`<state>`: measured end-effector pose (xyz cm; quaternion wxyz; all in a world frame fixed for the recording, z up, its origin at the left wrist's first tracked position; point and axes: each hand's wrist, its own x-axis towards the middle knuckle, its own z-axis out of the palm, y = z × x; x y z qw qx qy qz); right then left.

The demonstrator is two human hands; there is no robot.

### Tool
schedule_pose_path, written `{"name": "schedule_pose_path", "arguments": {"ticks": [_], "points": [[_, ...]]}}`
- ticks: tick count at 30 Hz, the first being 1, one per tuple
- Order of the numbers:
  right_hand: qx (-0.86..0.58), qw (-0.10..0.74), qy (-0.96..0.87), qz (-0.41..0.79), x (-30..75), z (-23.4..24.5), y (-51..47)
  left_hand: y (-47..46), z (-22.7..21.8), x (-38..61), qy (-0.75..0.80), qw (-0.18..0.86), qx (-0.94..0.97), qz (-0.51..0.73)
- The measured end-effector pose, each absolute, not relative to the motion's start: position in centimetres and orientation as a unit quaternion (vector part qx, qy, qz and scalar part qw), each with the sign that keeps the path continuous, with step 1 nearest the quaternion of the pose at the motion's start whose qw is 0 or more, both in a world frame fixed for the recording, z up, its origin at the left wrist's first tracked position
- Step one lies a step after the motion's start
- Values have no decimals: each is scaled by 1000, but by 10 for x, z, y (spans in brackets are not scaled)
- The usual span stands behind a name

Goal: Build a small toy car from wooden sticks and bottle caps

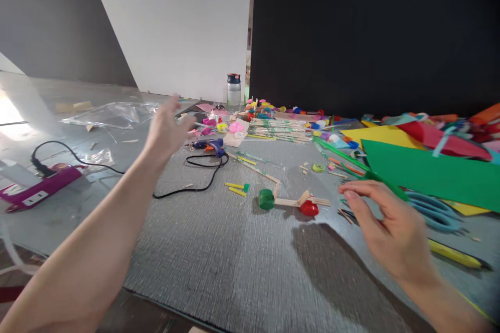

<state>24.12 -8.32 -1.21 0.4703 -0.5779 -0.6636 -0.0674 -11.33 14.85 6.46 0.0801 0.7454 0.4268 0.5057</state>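
My left hand (167, 127) is raised over the left part of the table, blurred, with its fingers apart and nothing visible in them. Just right of it lies a blue glue gun (213, 146) with a black cord (213, 179). At the right, my right hand (390, 223) hovers with loosely bent fingers; I see nothing held. Between the hands, a small construction of wooden sticks (287, 202) rests on the table, with a green bottle cap (266, 199) at one end and a red bottle cap (309, 208) near the other. Blue-handled scissors (435, 212) lie beyond my right hand.
A purple power strip (42, 187) sits at the left. Clear plastic packaging (117, 114) and a water bottle (234, 89) stand farther back. Bundled sticks (279, 129) and green sheet (429, 174) lie behind. A yellow pen-like tool (455, 255) is at right.
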Motion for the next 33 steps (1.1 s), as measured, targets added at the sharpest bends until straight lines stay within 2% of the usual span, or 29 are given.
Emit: {"name": "schedule_pose_path", "arguments": {"ticks": [3,8,13,22,33], "points": [[-612,442,-655,-28,246,-17,-80,129,44,-79,393,85,809,429],[-646,370,-664,62,251,-24,-75,87,18,-28,254,129,911,299],[-648,344,-669,120,253,-25,-73,63,7,-14,181,120,943,253],[-630,358,-673,151,253,-28,-70,29,14,2,160,37,941,296],[-615,347,-686,175,247,-36,-71,3,11,48,225,35,961,155]]}}
